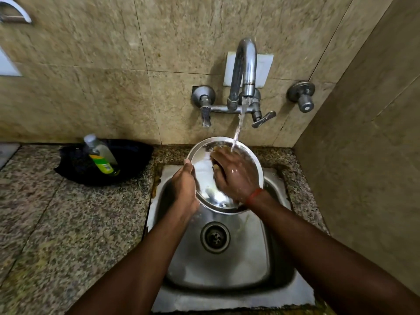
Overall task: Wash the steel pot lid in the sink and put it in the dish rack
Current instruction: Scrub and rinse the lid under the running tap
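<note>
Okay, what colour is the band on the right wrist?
Red-orange. The wristband shows clearly in the head view.
</note>
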